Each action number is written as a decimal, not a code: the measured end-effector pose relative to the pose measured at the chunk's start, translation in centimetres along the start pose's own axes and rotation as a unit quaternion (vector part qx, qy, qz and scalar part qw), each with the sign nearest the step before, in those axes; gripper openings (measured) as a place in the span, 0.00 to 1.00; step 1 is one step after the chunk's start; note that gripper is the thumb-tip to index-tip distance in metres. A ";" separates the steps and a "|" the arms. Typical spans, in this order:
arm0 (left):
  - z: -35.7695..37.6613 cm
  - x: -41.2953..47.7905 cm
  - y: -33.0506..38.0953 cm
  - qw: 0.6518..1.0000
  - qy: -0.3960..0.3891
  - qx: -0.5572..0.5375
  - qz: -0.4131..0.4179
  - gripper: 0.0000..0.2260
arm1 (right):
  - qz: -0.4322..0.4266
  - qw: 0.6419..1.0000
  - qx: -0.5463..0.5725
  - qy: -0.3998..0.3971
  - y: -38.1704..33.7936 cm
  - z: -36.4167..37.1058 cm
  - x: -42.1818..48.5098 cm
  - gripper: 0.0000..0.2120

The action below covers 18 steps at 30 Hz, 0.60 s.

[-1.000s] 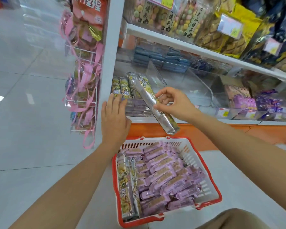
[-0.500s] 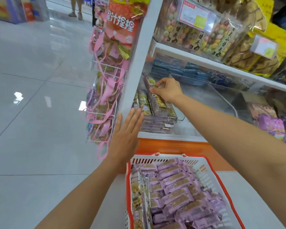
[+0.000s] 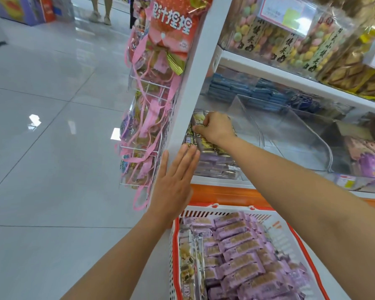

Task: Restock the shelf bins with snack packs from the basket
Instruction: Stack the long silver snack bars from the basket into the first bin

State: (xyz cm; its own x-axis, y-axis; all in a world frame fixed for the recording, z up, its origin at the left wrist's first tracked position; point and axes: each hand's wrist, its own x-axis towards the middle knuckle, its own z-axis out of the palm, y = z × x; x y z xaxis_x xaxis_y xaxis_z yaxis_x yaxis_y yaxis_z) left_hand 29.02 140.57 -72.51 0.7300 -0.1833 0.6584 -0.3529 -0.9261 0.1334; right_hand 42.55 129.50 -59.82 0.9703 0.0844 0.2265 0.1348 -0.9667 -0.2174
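A red and white basket sits on the floor below the shelf, filled with purple snack packs and a few long silver packs along its left side. My right hand reaches into the clear shelf bin at the left end and its curled fingers hold a long silver snack pack that lies on the stacked packs there. My left hand is flat with straight fingers, pressed against the white shelf post beside the bin.
Pink-ribboned snack bags hang on a wire rack left of the post. The bin to the right holds purple packs. Blue packs lie behind. A higher shelf carries bags of snacks. A person's legs stand far down the aisle.
My right hand has carried the long silver pack from above the basket into the left bin and laid it on the stack. My left hand stays near the post.
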 end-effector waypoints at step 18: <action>-0.8 -4.6 3.1 0.990 -0.085 -0.090 -0.064 0.38 | -0.103 0.959 0.250 0.091 2.0 -0.8 -12.0 0.05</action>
State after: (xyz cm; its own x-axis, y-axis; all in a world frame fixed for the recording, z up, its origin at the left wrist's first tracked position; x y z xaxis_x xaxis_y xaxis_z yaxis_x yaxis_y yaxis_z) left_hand 24.10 138.82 -74.57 0.8580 -0.1351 0.4956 -0.3387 -0.8741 0.3482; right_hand 31.01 126.30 -62.18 0.8683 0.1734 0.4648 0.4425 -0.6943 -0.5676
